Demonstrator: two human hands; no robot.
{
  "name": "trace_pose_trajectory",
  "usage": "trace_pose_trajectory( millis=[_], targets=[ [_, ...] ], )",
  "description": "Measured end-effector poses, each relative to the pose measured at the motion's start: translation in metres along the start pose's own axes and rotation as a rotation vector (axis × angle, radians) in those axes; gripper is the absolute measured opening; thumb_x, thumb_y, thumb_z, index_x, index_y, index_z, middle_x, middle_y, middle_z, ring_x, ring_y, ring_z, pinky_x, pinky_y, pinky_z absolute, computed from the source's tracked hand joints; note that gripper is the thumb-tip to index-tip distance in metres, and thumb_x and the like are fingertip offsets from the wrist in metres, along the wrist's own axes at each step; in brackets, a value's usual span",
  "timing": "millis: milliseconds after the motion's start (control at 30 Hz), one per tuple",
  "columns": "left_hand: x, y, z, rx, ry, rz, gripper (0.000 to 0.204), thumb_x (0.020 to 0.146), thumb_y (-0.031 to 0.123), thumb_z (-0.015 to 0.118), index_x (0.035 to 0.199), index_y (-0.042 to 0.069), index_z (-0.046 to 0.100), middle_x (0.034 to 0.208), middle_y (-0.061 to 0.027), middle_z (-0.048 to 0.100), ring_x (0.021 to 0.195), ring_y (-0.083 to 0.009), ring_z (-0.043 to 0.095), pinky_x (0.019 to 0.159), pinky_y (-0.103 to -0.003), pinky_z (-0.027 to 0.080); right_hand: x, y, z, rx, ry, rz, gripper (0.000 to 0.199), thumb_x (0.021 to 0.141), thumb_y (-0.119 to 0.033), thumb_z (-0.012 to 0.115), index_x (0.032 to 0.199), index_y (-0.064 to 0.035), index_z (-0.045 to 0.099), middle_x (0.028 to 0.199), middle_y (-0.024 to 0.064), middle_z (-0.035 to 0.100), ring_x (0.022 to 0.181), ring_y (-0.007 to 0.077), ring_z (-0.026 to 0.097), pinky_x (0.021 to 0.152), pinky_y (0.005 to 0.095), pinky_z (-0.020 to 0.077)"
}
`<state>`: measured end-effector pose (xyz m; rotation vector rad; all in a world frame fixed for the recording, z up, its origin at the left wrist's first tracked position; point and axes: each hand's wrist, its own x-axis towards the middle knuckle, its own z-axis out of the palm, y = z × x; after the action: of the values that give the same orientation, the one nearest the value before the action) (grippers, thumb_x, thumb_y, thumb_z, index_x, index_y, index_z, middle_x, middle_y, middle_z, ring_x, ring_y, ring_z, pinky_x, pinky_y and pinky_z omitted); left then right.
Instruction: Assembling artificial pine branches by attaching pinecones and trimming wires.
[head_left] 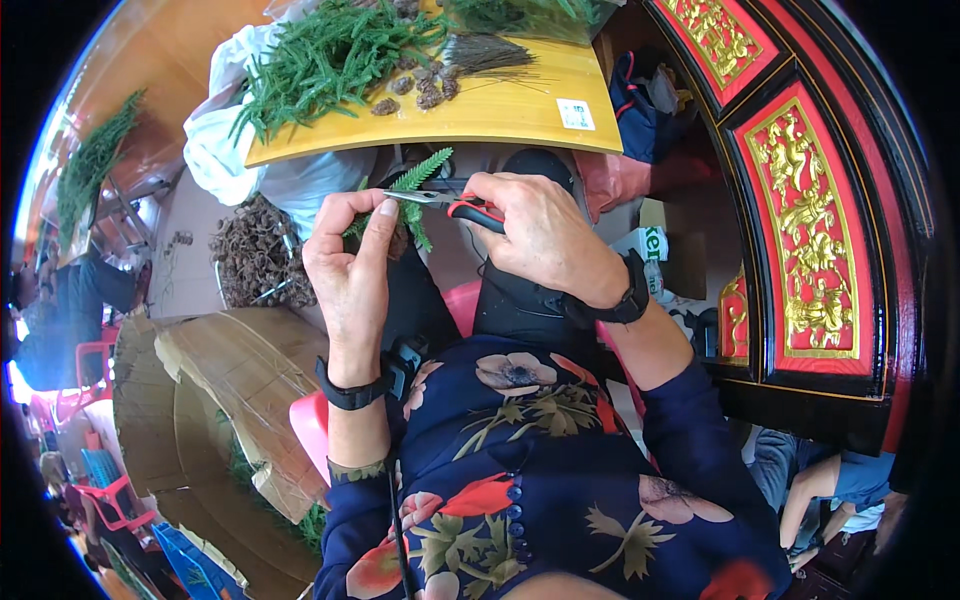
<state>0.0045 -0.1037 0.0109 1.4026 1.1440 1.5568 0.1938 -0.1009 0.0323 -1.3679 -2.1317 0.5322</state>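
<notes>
My left hand (pixel 350 255) pinches a green artificial fir sprig (pixel 424 171) between thumb and forefinger, over my lap. Fronds stick out above and below the fingertips, and a brown piece, perhaps a pine cone, shows partly behind them. Wrapped in my right hand (pixel 548 238) is a pair of pliers (pixel 478 213) with red and black handles. Their metal jaws point left and reach the left fingertips at the sprig. Whether the jaws grip a wire there is too small to tell.
Ahead, a yellow table (pixel 420 130) bears a heap of green sprigs (pixel 325 60), several brown pine cones (pixel 430 88) and thin dark wires (pixel 488 52). More cones fill a container (pixel 258 250) at left. An open cardboard box (pixel 240 375) stands lower left; a carved red-gold panel (pixel 808 235) borders the right.
</notes>
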Motion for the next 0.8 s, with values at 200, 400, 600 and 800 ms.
trace_pose_trajectory(
  millis=[200, 400, 600, 800],
  targets=[
    [-0.001, 0.004, -0.002, -0.122, -0.022, -0.153, 0.007, 0.088, 0.004, 0.063, 0.085, -0.002, 0.062, 0.071, 0.0008, 0.053, 0.058, -0.0057, 0.049, 0.053, -0.02, 0.039, 0.001, 0.004, 0.005, -0.064, 0.033, -0.082, 0.017, 0.073, -0.007, 0.061, 0.089, -0.0023, 0.059, 0.076, 0.0196, 0.059, 0.076, 0.0401, 0.058, 0.066, 0.0454, 0.0457],
    [0.001, 0.001, -0.002, -0.074, -0.032, -0.154, 0.006, 0.088, 0.005, 0.063, 0.09, -0.001, 0.061, 0.073, 0.0001, 0.056, 0.059, -0.0054, 0.049, 0.054, -0.02, 0.039, 0.008, 0.007, 0.003, -0.038, -0.021, -0.05, 0.015, 0.074, -0.008, 0.061, 0.088, -0.0027, 0.06, 0.077, 0.019, 0.059, 0.076, 0.04, 0.058, 0.066, 0.0455, 0.0458],
    [0.004, -0.004, 0.003, -0.269, -0.036, -0.221, 0.013, 0.087, 0.004, 0.062, 0.099, 0.0, 0.059, 0.082, -0.0006, 0.06, 0.063, -0.0057, 0.051, 0.057, -0.02, 0.041, 0.02, 0.013, 0.006, -0.002, 0.005, 0.006, 0.014, 0.074, -0.009, 0.061, 0.086, -0.0044, 0.061, 0.078, 0.0185, 0.06, 0.077, 0.039, 0.059, 0.065, 0.0447, 0.0464],
    [0.012, -0.015, -0.013, -0.419, -0.024, -0.393, 0.009, 0.087, 0.007, 0.061, 0.096, 0.004, 0.059, 0.082, -0.0003, 0.06, 0.062, -0.0067, 0.051, 0.056, -0.02, 0.039, 0.042, 0.014, 0.02, -0.424, 0.272, -0.249, 0.01, 0.073, -0.012, 0.06, 0.081, -0.007, 0.058, 0.074, 0.0115, 0.057, 0.07, 0.0312, 0.059, 0.059, 0.0414, 0.0448]
  ],
)
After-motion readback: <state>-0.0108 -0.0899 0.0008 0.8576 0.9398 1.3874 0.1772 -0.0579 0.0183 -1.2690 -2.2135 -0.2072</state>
